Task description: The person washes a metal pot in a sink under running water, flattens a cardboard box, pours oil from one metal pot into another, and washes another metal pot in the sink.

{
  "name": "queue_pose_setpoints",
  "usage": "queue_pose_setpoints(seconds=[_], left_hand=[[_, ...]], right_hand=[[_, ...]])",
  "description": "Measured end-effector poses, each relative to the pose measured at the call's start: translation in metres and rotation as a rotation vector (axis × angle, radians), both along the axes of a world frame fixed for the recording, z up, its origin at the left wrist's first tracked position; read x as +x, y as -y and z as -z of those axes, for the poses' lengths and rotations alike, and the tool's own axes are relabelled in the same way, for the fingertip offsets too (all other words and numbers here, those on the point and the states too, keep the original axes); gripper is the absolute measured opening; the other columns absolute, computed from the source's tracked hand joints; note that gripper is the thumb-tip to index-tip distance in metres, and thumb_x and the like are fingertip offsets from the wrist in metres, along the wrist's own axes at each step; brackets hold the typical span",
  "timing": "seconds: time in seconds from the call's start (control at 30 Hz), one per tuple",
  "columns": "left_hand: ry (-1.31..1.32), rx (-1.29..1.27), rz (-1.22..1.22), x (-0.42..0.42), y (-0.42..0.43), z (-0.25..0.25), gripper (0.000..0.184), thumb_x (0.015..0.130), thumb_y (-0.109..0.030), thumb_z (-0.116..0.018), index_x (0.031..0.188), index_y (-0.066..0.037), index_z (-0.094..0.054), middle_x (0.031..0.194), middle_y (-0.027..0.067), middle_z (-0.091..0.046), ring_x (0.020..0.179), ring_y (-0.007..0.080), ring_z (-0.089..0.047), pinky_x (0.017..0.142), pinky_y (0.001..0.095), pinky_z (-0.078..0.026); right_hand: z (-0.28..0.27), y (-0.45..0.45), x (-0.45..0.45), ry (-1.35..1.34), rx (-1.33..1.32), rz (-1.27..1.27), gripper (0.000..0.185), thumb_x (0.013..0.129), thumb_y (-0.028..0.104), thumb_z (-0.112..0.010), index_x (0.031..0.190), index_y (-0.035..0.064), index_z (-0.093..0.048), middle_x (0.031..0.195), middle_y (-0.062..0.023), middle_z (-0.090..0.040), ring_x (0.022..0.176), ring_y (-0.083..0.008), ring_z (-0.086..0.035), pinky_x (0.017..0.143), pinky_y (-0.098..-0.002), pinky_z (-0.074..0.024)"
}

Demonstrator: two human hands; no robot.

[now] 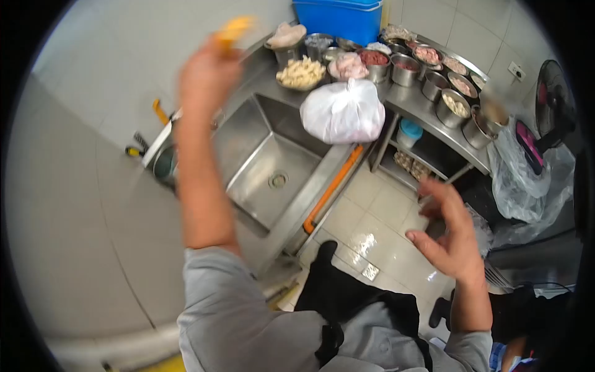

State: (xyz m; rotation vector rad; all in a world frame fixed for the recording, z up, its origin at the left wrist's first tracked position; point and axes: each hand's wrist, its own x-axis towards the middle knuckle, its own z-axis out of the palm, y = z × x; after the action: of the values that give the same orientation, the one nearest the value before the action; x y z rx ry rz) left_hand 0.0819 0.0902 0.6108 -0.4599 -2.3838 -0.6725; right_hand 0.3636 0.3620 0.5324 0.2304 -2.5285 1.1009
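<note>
My left hand (209, 77) is raised above the far left side of the steel sink (266, 167), its fingers closed round a small yellow-orange object (237, 30). Motion blurs that object, so its kind does not show. Lower right, my right hand (449, 232) hangs over the tiled floor with fingers apart and nothing in it. A knotted white plastic bag (344, 115) rests at the sink's right corner, away from both hands. Beyond it stands a bowl of pale cut pieces (301, 73).
Several steel pots of meat (406, 69) line the corner counter beneath a blue bin (339, 22). Yellow-handled tools (160, 111) stand in a rack at the sink's left. A fan (551, 105) and clear plastic bag (520, 180) are at right. Another person's dark clothing shows lower right.
</note>
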Motion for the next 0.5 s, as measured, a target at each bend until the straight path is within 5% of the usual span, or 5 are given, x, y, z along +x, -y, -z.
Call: queue_pose_setpoints(seconds=[0.13,0.3,0.4,0.47,0.5], left_hand=[[-0.223,-0.067,-0.254,-0.196,0.131,-0.043,0.030,0.082,-0.032,-0.063,0.099,-0.006,-0.061,0.087,0.0159,-0.067,0.081,0.0350,-0.063,0.071,0.0430,-0.049],[0.078,-0.119,-0.204,-0.360,0.250,0.023,0.025,0.081,-0.023,-0.066,0.084,0.002,-0.061,0.079,0.0151,-0.064,0.069,0.0287,-0.060,0.064,0.0400,-0.048],[-0.051,-0.474,-0.081,-0.438,0.318,0.094,0.038,0.078,-0.021,-0.070,0.108,-0.003,-0.055,0.113,0.0140,-0.054,0.104,0.0291,-0.048,0.089,0.0430,-0.038],[-0.486,-0.809,-0.119,-0.495,0.368,0.142,0.054,0.076,-0.019,-0.072,0.124,-0.005,-0.052,0.136,0.0132,-0.047,0.127,0.0294,-0.041,0.106,0.0450,-0.032],[-0.474,-0.666,-0.098,-0.495,0.360,0.151,0.050,0.077,-0.021,-0.070,0.121,-0.003,-0.053,0.130,0.0154,-0.050,0.123,0.0317,-0.044,0.105,0.0463,-0.033]], right_hand=[[0.085,-0.037,-0.043,0.481,0.024,0.316,0.056,0.073,0.015,-0.071,0.121,-0.0013,-0.049,0.106,-0.0173,-0.054,0.077,-0.0268,-0.058,0.070,-0.0350,-0.0496],[0.215,-0.101,0.009,1.011,0.322,0.508,0.064,0.074,0.027,-0.070,0.126,-0.0005,-0.047,0.125,-0.0245,-0.048,0.104,-0.0349,-0.057,0.087,-0.0410,-0.0477],[0.258,-0.113,0.082,1.462,0.330,0.556,0.059,0.077,0.041,-0.064,0.120,0.0019,-0.055,0.117,-0.0211,-0.057,0.105,-0.0354,-0.057,0.092,-0.0414,-0.0448],[0.290,-0.115,0.119,1.681,0.279,0.555,0.052,0.078,0.046,-0.061,0.107,0.0030,-0.064,0.103,-0.0178,-0.065,0.099,-0.0334,-0.060,0.090,-0.0407,-0.0457],[0.292,-0.117,0.122,1.818,0.224,0.520,0.050,0.079,0.048,-0.059,0.100,0.0035,-0.068,0.096,-0.0162,-0.068,0.096,-0.0323,-0.061,0.089,-0.0403,-0.0461]])
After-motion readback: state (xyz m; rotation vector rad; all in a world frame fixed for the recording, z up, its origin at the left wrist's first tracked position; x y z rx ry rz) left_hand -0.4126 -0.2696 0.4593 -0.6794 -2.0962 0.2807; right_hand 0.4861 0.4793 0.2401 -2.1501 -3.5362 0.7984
